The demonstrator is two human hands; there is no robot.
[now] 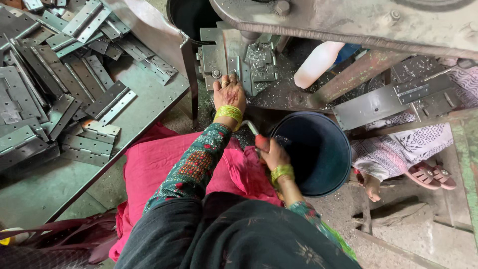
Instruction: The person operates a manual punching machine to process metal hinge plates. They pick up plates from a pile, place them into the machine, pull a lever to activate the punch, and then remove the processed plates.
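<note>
My left hand [228, 92] reaches forward to the metal die block [238, 61] of a press machine, fingers resting on its front edge by a steel piece. I cannot tell whether the fingers grip that piece. My right hand [273, 153] is closed round a red-handled metal lever [258, 137] just left of a dark round bucket [312, 152]. Both wrists carry yellow-green bangles. A pink cloth [159, 159] lies over my lap.
A green metal table [149, 99] on the left holds several grey steel hinges [94, 102] in loose piles. Another person sits at the right, a foot in a pink sandal [428, 174]. A white plastic bottle [316, 64] leans behind the press frame [348, 22].
</note>
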